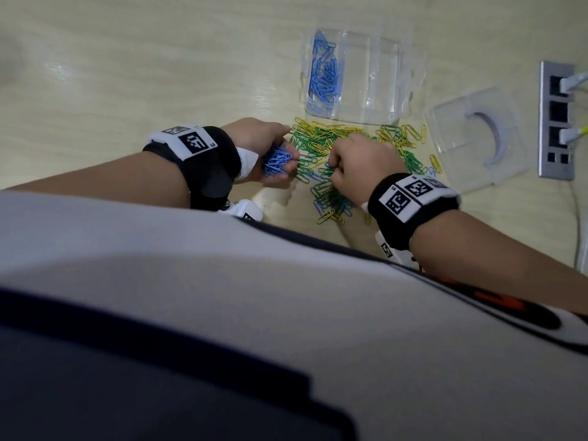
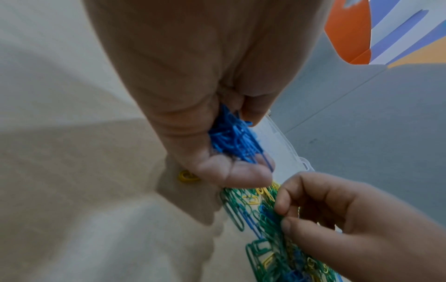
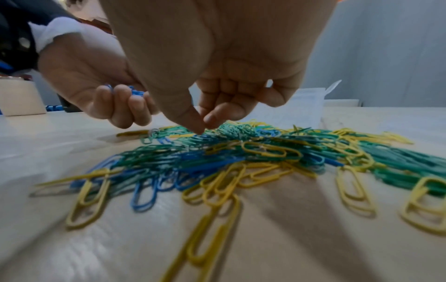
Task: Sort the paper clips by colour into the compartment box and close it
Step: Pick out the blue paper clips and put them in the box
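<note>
The left hand [image 1: 269,154] cups a light, slippery bunch of blue clips [image 1: 276,160] while the right hand [image 1: 359,163], its thumb-and-forefinger grip nearly together, reaches for the thin, tangle-prone mixed pile [image 3: 241,152] directly beneath, best pinched singly by a wire loop.

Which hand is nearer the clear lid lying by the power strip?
Right. The right hand works the pile beside the lid; the left hand, holding blue clips, is farther away.

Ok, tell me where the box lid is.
In the head view, the clear lid lies on the table at far right, between the compartment box and the socket strip.
</note>
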A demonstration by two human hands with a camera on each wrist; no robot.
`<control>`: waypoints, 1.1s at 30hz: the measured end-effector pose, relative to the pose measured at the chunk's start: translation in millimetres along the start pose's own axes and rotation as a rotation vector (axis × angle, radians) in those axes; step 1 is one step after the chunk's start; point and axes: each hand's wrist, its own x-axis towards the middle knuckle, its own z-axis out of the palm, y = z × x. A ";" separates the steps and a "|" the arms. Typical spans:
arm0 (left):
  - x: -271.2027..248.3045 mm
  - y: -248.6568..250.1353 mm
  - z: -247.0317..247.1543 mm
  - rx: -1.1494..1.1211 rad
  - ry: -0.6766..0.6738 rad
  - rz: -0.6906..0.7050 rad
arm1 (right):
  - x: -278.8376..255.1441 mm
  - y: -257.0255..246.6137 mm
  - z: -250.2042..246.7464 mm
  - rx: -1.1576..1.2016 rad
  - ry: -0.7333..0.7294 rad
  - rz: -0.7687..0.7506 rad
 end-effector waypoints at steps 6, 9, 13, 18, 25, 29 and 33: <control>0.1 -0.6 -0.3 0.002 0.000 -0.007 | -2.2 -12.4 2.1 -0.060 0.006 -0.116; 0.5 -0.8 1.2 -0.001 0.003 0.000 | 0.3 -17.9 7.2 -0.113 -0.018 -0.103; 3.0 -0.8 2.8 0.030 0.010 -0.010 | 1.8 -20.6 7.9 -0.152 -0.035 -0.085; 5.5 -0.4 4.9 0.038 -0.015 -0.015 | -0.3 -17.7 1.7 -0.107 -0.043 -0.074; -0.1 4.3 16.7 0.166 0.022 0.077 | -9.1 -19.5 -17.8 0.253 0.106 -0.195; 1.4 7.0 24.9 0.111 0.000 0.081 | -13.9 -14.4 -12.5 0.342 0.156 -0.182; 2.5 7.1 30.6 0.034 -0.083 0.009 | -13.5 14.5 -9.7 0.296 0.264 0.094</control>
